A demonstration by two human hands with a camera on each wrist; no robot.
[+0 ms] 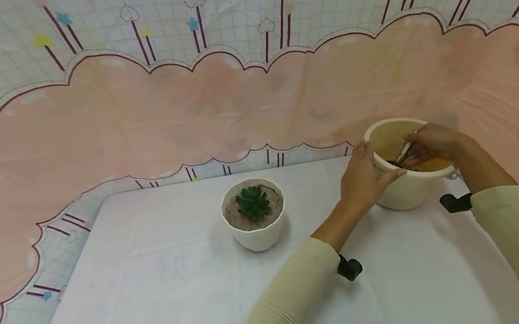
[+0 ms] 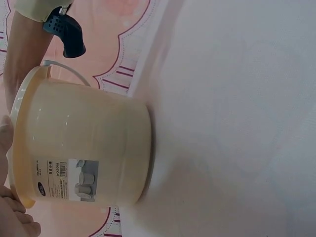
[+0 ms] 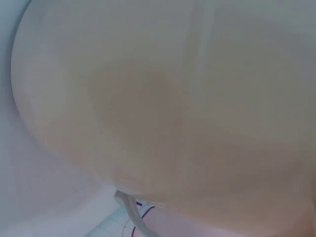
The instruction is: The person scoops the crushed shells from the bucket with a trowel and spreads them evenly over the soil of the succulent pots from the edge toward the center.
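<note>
A cream plastic bucket (image 1: 402, 193) stands upright on the right of the white table. My left hand (image 1: 363, 178) grips its left rim, the thumb lying over the edge; in the left wrist view the fingers (image 2: 15, 217) show at that rim. My right hand (image 1: 432, 143) reaches into the bucket's mouth and holds a slim silver-handled tool (image 1: 404, 152) with a dark end. The tool's lower part and the bucket's contents are hidden behind the rim and hand. In the right wrist view the bucket wall (image 3: 148, 108) fills most of the frame.
A white pot (image 1: 258, 237) with a green succulent (image 1: 252, 203) set in greyish filling stands left of the bucket. The bucket has a pale handle (image 2: 69, 70) hanging at its side. Behind the white table (image 1: 159, 302) hangs a pink patterned cloth (image 1: 211, 113).
</note>
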